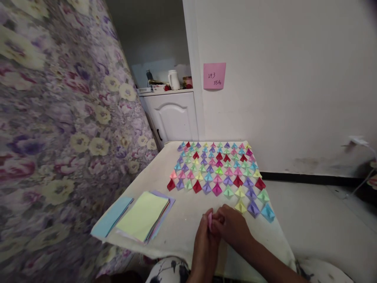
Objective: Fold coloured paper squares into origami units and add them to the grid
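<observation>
A small folded piece of pink paper [210, 221] is held upright between my two hands, just above the near part of the table. My left hand [204, 232] grips it from the left with closed fingers. From the right, my right hand [231, 225] pinches at the same paper, its fingers partly hidden. Past my hands stand rows of small folded paper pieces in many colours; a yellow one [240, 206], a purple one [253, 208] and a blue one [268, 212] are the closest.
A stack of coloured paper [143, 216] with yellow on top lies left on the cream-covered table [176, 251], beside blue sheets [112, 217]. A floral curtain [73, 157] hangs at left. A pink note [214, 76] sticks to the wall. A white jug [173, 80] stands on a cabinet.
</observation>
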`<state>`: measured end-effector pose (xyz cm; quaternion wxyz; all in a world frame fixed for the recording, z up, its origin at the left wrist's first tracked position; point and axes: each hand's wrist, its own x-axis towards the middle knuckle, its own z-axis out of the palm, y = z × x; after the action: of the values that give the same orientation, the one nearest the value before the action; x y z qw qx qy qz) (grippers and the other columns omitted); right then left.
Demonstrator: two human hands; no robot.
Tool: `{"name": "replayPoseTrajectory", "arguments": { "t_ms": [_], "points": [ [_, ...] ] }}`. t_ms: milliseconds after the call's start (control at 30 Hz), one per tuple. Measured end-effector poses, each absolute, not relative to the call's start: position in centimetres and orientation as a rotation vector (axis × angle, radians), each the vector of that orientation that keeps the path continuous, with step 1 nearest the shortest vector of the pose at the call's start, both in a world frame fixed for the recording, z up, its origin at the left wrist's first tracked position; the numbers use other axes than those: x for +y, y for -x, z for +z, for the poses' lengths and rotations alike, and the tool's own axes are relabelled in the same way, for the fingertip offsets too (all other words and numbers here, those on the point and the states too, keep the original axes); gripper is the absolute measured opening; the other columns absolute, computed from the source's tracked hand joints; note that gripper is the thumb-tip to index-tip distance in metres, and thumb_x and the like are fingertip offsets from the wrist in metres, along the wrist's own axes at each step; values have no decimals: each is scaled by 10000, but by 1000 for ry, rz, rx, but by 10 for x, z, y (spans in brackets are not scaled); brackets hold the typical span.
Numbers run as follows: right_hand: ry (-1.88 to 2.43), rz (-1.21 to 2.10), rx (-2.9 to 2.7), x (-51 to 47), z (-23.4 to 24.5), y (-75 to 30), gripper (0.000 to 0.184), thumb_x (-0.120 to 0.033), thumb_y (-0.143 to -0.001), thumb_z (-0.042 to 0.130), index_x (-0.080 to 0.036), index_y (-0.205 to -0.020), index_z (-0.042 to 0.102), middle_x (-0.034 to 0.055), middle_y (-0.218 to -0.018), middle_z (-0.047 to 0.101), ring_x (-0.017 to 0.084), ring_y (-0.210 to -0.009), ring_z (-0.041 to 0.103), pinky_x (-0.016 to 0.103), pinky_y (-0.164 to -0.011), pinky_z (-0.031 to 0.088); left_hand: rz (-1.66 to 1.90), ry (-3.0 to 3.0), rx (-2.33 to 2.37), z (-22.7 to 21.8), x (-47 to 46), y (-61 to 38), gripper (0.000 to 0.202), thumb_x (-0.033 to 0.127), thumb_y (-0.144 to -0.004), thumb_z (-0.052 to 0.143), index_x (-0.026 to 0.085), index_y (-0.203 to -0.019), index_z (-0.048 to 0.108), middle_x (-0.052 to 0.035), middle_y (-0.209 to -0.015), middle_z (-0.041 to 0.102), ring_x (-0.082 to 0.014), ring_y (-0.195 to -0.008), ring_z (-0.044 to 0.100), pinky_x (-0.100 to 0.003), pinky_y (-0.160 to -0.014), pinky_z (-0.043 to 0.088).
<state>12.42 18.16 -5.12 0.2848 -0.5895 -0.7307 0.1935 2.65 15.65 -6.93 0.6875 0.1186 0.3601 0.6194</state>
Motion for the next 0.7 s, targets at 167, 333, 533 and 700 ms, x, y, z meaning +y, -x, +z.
{"name": "replayPoseTrajectory", "arguments": {
  "t_ms": [167,333,533,700],
  "points": [
    [1460,676,-1919,182,-42,-135,182,-208,-814,479,-199,-671,591,-18,-663,555,123,-627,516,226,-592,344,1269,-193,730,-68,159,-15,310,381,-836,510,147,-1038,543,-80,-878,668,-178,-760,650,-295,-662,501],
    [1225,678,-1979,183,-29,-144,119,-133,-768,539,-206,-764,632,1,-771,552,142,-748,523,237,-664,386,1084,-277,786,-63,158,-8,417,510,-821,465,135,-982,553,-65,-768,668,-167,-592,642,-219,-448,407],
    [1081,557,-2299,176,-12,-146,225,-91,-746,545,-262,-813,674,11,-857,534,169,-815,482,289,-737,358,975,-375,907,-62,157,-9,488,591,-797,416,133,-868,568,-7,-512,606,-158,-360,571,-189,-306,192],
    [1020,516,-2427,173,-11,-146,252,-70,-733,547,-275,-769,689,2,-1171,514,206,-1063,427,342,-889,310,867,-391,993,-62,154,-11,546,654,-747,426,146,-567,510,10,-356,506,-135,-277,504,-199,-309,141]
  ]
}}
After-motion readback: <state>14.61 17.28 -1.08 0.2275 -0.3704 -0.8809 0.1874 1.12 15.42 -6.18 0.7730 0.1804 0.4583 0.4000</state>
